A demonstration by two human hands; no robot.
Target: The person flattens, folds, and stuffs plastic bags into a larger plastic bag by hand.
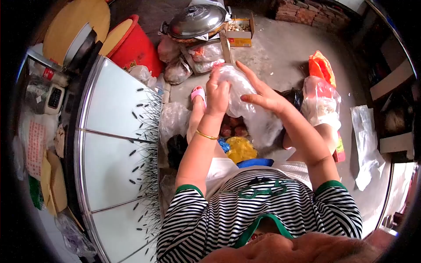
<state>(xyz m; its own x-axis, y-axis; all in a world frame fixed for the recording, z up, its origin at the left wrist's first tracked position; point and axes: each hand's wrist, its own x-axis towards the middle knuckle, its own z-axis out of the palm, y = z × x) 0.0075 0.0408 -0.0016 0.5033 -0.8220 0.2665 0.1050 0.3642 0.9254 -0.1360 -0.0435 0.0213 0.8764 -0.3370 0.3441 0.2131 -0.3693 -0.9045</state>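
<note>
I hold the left arm (195,151) stretched forward, a bangle (207,135) at its wrist; the left hand (218,94) has its grip curled and clamped on the clear bag (250,109). My right arm (305,133) angles inward, the right hand (265,97) with thumb and fingers spread apart; whether it touches the bag, I cannot tell. The bag hangs between both hands, its lower end near the yellow bag (242,150).
</note>
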